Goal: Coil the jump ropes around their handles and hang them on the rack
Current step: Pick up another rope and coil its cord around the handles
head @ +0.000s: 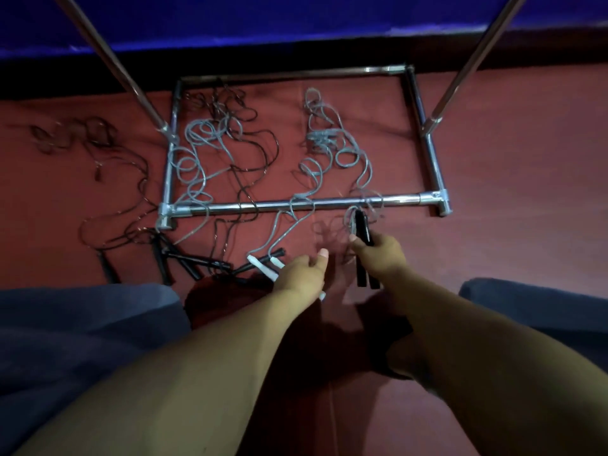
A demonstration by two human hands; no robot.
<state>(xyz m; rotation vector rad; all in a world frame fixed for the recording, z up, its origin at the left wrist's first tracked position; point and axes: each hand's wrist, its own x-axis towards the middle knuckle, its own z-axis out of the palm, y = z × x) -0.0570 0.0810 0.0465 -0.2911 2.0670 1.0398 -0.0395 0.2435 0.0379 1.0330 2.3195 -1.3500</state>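
The right hand (378, 255) grips a pair of black handles (363, 251) with grey rope (358, 172) trailing over the rack (296, 203) bar. The left hand (302, 271) is open above white handles (268, 268). More ropes lie tangled on the red floor (510, 159).

rack uprights (473, 57) cut off at top; far-left rope (75, 134) blurred

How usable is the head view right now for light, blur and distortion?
Head view: dim overall, with heavy shadow under the forearms; the dark ropes at far left are motion-smeared; glare streaks the rack base bar; wide-angle bowing bends the uprights. The right hand gripping black handles and the open left hand read clearly.
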